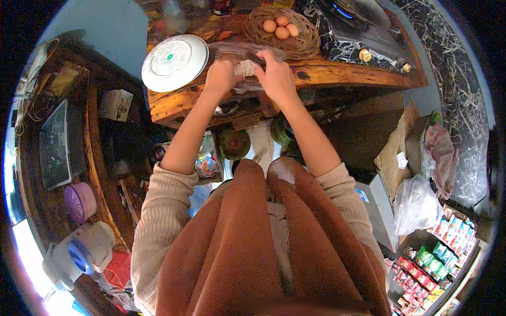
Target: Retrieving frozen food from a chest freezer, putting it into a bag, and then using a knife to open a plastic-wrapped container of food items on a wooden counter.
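Over the front edge of the wooden counter (327,72), both hands hold a clear plastic bag (240,48) around a pale, crinkled block (244,68), perhaps dried noodles. My left hand (221,78) is curled closed at the block's left side, its fingertips hidden. My right hand (276,79) grips the other side, thumb against the block and fingers bent over the plastic. The plastic is blurred. Left of my hands lies a white plate (175,63), seemingly upside down. Behind my right hand, a woven basket (308,45) carries several brown eggs (282,32).
A gas stove (377,52) at the back right has a blue flame (342,10) lit beneath a pan (363,11). Below the counter are dark round pots (234,144). A white plastic bag (417,205) and colourful sachets (421,274) are at right, a purple basket (80,202) at left.
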`<state>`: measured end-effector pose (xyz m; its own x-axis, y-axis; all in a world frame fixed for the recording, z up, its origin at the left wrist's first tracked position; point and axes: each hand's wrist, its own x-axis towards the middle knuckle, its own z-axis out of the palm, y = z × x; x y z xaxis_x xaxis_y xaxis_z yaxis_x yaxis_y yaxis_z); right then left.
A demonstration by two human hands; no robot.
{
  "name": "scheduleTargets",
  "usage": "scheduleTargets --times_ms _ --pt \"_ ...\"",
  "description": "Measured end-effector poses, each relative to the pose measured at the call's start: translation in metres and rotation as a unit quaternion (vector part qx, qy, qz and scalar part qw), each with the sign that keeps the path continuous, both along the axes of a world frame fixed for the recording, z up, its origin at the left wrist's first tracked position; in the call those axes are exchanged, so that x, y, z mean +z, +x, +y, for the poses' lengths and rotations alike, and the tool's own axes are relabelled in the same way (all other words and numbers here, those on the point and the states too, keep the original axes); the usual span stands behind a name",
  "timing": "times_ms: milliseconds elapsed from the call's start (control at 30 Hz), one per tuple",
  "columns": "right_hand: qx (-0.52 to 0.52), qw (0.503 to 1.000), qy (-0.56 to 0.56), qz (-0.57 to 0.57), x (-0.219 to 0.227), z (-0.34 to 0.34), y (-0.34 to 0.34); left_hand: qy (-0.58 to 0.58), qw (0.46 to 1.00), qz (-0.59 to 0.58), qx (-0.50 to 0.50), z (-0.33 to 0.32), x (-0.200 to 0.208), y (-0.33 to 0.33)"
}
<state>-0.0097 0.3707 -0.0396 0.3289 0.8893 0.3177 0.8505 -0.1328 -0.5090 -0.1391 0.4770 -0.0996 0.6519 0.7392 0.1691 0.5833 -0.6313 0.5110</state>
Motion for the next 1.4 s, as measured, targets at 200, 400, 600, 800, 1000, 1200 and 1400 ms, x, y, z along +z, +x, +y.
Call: scheduleTargets --times_ms 200,400,600,800,1000,1200,1400 --pt "-0.038 0.987 -0.094 -0.125 -0.020 0.000 -0.005 0.040 0.999 -0.031 0.013 -0.011 0.012 0.006" --pt "-0.030 0.992 0.116 -0.032 -0.005 -0.007 -0.016 0.119 0.990 -0.074 0.016 -0.009 -0.003 0.002" --pt "-0.034 0.990 0.121 0.060 -0.025 -0.007 -0.001 -0.027 0.995 0.026 0.091 -0.010 0.020 0.003" --pt "0.024 0.898 0.086 0.431 -0.018 -0.005 0.014 -0.495 0.824 -0.264 0.077 -0.007 0.038 -0.013" --pt "0.025 0.944 0.080 0.318 -0.046 -0.009 0.006 -0.636 0.669 -0.384 0.001 -0.002 0.042 -0.013" --pt "-0.029 0.949 0.049 0.309 -0.065 -0.014 0.002 -0.546 0.789 -0.279 0.031 -0.011 0.063 -0.022" --pt "-0.066 0.973 0.005 0.219 -0.045 -0.021 0.003 -0.491 0.842 -0.224 -0.002 -0.018 0.060 -0.032"
